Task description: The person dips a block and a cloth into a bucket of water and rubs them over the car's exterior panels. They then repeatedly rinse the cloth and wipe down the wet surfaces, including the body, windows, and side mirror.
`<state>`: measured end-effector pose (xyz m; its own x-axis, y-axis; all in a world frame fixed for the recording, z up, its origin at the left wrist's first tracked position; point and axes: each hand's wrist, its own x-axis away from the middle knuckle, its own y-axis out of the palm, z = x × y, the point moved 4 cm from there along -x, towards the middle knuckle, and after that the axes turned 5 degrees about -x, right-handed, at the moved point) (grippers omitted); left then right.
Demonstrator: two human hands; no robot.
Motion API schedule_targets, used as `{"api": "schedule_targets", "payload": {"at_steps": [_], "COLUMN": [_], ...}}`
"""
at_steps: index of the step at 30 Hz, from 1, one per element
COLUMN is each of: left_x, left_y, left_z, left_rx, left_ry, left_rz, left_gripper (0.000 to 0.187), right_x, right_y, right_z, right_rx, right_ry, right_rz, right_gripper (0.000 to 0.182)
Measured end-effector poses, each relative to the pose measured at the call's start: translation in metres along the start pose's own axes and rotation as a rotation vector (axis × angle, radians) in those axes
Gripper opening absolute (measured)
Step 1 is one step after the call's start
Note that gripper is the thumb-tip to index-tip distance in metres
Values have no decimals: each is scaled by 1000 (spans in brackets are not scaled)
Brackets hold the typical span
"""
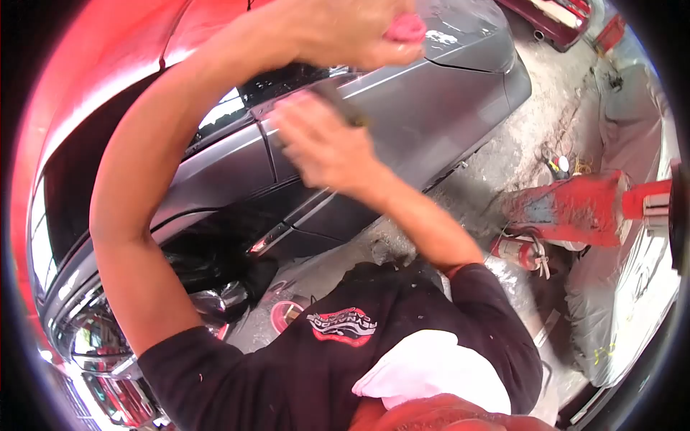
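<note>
The left hand, high at the top, closes its grip on a pink pad against the grey car panel. Just below, the blurred right hand grips a dark sanding block on the same panel; flat, even pressure along the door crease looks wise. Further right, wet floor, a red extinguisher and a red stand narrow the standing room.

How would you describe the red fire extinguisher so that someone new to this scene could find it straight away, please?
Start from the grey car and look across the wet concrete floor to its right. Below the big red painted block lies the fire extinguisher, on its side. It is the only small red cylinder there.
</note>
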<state>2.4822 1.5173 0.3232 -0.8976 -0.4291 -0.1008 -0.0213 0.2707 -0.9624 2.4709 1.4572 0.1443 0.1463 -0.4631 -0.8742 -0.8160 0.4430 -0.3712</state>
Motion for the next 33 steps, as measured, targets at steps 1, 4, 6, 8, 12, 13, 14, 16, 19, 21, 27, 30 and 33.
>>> {"api": "schedule_targets", "payload": {"at_steps": [1,4,6,8,12,13,14,16,19,21,27,30,33], "left_x": [2,29,30,31,49,61,74,88,86,70,39,26,-4], "left_y": [-2,30,43,69,57,52,48,46,60,72,89,97,111], "left_z": [6,10,22,26,17,12,13,15,17,5,4,9,10], "left_rx": [-1,-60,-136,-142,-215,-226,-180,-139,-116,52,91,-38,-118], "left_ry": [-11,76,101,125,8,-152,-145,-111,-99,-212,-311,-281,-206], "left_rz": [-108,114,86,69,66,-150,-150,-150,-33,-96,-36,70,117], "left_gripper": [33,35,38,40,45,47,51,58,67,72,71,70,66], "right_x": [18,51,75,73,83,120,146,148,111,100,103,89,85], "right_y": [-11,-16,-21,31,-18,-34,-64,-92,-47,-32,-76,-60,-48], "right_z": [33,49,59,-31,40,108,175,207,112,77,225,194,136], "right_rx": [113,174,249,141,162,269,218,193,218,153,234,548,267], "right_ry": [-9,117,253,97,453,472,803,976,755,605,616,677,583], "right_rz": [-22,69,164,85,-113,318,340,301,387,323,484,437,478], "right_gripper": [46,49,52,54,57,55,52,52,52,52,49,48,50]}}
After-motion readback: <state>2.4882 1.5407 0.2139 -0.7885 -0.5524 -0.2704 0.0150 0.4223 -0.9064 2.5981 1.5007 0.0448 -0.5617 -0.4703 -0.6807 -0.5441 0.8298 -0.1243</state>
